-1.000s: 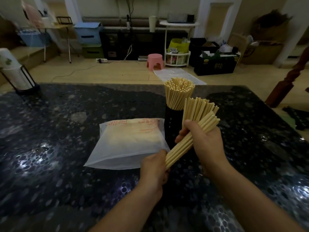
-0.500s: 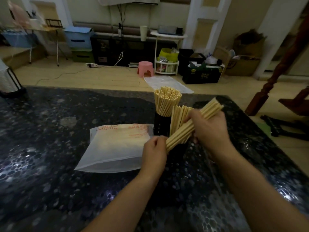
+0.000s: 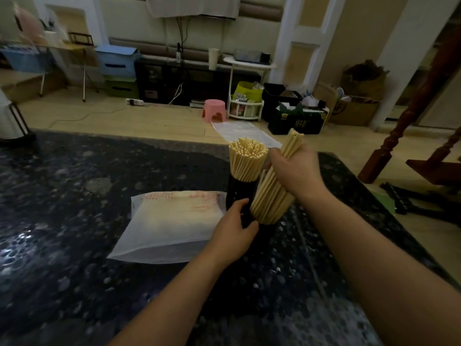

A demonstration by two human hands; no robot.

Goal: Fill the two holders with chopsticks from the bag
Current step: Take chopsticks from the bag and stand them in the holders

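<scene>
Right hand (image 3: pixel 294 171) clamped round a bundle of chopsticks (image 3: pixel 272 193), long axis tilted, upper ends (image 3: pixel 295 136) pointing up and away to the right, lower ends fanned out toward the camera and low to the left, over the near holder (image 3: pixel 268 228), a dark cylinder mostly hidden behind that fan. Left hand (image 3: pixel 234 228) curled against the near holder's left side, thumb up along its wall. Just behind, the far holder (image 3: pixel 239 193), also dark, standing upright on the desk (image 3: pixel 74 196) and packed full of chopsticks (image 3: pixel 247 158) pointing straight up, tips splayed slightly outward. Just left of both holders, lying flat on the dark speckled desk, a frosted plastic bag (image 3: pixel 169 223) with pale contents, long side running left to right, open or sealed cannot be told. Red printing across the bag's far edge, too blurred to read. On the floor beyond the desk, a pink stool (image 3: pixel 214 113) and a black crate (image 3: pixel 296 121) with yellow characters on its front, not legible.
</scene>
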